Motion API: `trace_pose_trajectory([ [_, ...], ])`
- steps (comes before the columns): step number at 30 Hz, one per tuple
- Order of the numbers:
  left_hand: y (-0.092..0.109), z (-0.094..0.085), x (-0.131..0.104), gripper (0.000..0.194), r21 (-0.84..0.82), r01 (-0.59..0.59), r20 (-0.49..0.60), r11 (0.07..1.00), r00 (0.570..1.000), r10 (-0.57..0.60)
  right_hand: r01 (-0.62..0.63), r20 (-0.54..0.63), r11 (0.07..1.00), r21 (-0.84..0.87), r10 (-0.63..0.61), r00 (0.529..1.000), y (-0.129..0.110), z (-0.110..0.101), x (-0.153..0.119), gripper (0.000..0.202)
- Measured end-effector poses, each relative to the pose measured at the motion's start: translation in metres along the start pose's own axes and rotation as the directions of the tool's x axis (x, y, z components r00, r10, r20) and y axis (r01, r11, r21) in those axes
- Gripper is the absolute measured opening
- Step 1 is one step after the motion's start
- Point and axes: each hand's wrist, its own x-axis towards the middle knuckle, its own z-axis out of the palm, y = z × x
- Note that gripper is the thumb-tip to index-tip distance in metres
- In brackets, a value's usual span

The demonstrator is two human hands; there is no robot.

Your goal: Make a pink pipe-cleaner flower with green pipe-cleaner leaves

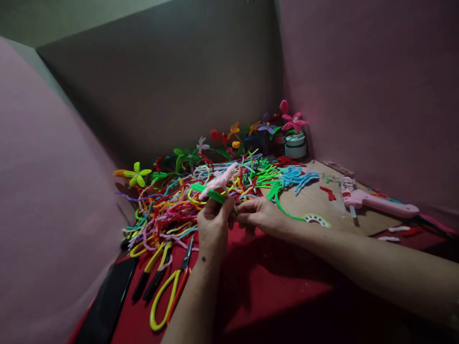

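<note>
My left hand (214, 223) is closed around a pipe-cleaner flower. Its pale pink fuzzy petals (219, 181) stick up past the fingers, with a green pipe-cleaner leaf (215, 195) just below them. Close beside it, my right hand (263, 216) is closed in a pinch at the lower end of the green part. The fingertips of both hands nearly meet there and hide what lies between them. Behind the hands spreads a tangled heap of multicoloured pipe cleaners (168, 200). Another green looped piece (274, 193) lies beyond my right hand, its stem reaching a white holed disc (316, 219).
Scissors (165, 301) with a yellow and a red handle, and yellow-and-black pliers (152, 267), lie left of my forearm. A pink glue gun (380, 203) rests on a board (308, 196) at right. Finished flowers (137, 175) line the back, near a white-lidded container (295, 145).
</note>
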Motion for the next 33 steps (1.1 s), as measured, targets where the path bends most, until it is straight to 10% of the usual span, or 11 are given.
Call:
trace_pose_trajectory([
  [8, 0.002, -0.007, -0.003, 0.026, -0.118, 0.215, 0.094, 0.97, 0.974, -0.204, 0.038, -0.007, 0.999, -0.008, -0.038, 0.999, 0.002, 0.002, -0.002, 0.017],
  [16, -0.003, -0.014, 0.008, 0.015, -0.425, 0.649, 0.294, 0.631, 0.758, -0.582, 0.096, -0.019, 0.994, 0.045, -0.095, 0.995, 0.009, -0.001, -0.002, 0.022],
  [27, -0.014, -0.031, 0.028, 0.007, -0.579, 0.481, 0.138, 0.659, 0.854, -0.502, 0.043, -0.048, 0.999, -0.018, -0.044, 0.998, 0.003, 0.003, -0.006, 0.015],
  [33, -0.02, -0.049, 0.033, 0.005, -0.35, 0.233, -0.175, 0.907, 0.935, -0.308, 0.041, -0.051, 0.999, 0.004, -0.04, 0.998, 0.002, 0.0, -0.005, 0.019],
])
